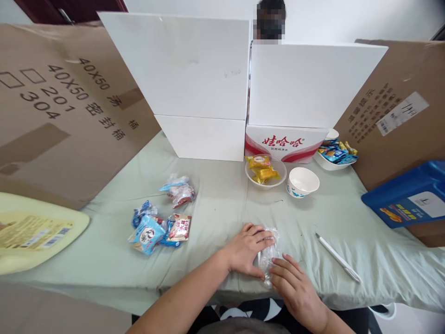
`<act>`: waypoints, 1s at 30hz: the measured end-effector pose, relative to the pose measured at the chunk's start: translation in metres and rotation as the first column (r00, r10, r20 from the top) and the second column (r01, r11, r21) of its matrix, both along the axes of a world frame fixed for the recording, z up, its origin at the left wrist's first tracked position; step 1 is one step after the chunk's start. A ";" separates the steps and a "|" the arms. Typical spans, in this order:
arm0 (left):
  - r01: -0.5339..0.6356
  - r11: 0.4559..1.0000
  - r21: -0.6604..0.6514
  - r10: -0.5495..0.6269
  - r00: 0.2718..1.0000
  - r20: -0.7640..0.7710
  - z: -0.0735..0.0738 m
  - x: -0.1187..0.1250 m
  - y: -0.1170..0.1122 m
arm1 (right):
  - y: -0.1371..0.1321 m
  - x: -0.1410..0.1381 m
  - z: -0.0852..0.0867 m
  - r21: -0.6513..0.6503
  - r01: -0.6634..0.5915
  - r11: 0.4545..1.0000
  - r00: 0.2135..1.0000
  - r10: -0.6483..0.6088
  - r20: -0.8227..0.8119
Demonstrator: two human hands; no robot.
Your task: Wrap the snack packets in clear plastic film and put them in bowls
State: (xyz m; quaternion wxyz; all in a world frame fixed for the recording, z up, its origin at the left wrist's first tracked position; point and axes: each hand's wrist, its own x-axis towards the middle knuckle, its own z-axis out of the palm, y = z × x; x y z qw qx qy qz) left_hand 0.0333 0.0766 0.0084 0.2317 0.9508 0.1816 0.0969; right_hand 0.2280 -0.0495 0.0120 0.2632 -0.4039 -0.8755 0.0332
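A crumpled clear plastic bag (267, 256) lies on the cloth-covered table near its front edge. My left hand (246, 250) rests on the bag's left side, fingers spread across it. From the lower right, my right hand (294, 285) touches the bag with its fingers stretched out flat. To the right lies a white pen (338, 258), apart from both hands. A loose group of wrapped snacks sits to the left, among them a light-blue packet (146, 234) and a red-and-cream packet (181, 227).
Behind stand a bowl (255, 182) with yellow packets, a white paper bowl (302, 183) and another bowl (330, 163) of blue packets. White boxes (201, 139) and cardboard panels enclose the table. A blue bottle (410, 195) and a yellow bottle (34, 232) flank it. Someone's head shows behind.
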 end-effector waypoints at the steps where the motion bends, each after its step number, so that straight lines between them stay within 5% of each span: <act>1: 0.001 1.000 -0.005 -0.001 1.000 0.007 0.000 0.000 0.000 | 0.004 0.000 0.003 -0.037 -0.013 0.999 1.000 0.013 0.008; 7: -0.006 0.999 -0.035 0.007 0.999 0.033 0.003 -0.002 0.002 | 0.008 -0.002 0.003 -0.214 -0.028 0.976 0.997 0.043 0.063; 14: -0.067 0.998 -0.010 0.067 0.997 0.031 0.000 0.000 0.001 | -0.003 -0.006 -0.002 -0.128 -0.002 0.992 0.998 -0.006 -0.056; 21: -0.080 0.997 -0.001 0.079 0.996 0.033 0.001 0.000 0.000 | 0.022 -0.008 0.012 -0.043 0.002 0.999 0.995 -0.007 -0.099; 25: -0.094 0.995 -0.031 0.096 0.990 0.100 -0.004 -0.002 0.001 | 0.052 -0.005 0.001 -0.005 0.172 0.985 0.983 -0.172 -0.058; 30: -0.128 0.992 -0.004 0.127 0.977 0.172 -0.015 -0.004 0.003 | 0.080 -0.008 -0.019 0.043 0.422 0.906 0.899 -0.424 0.108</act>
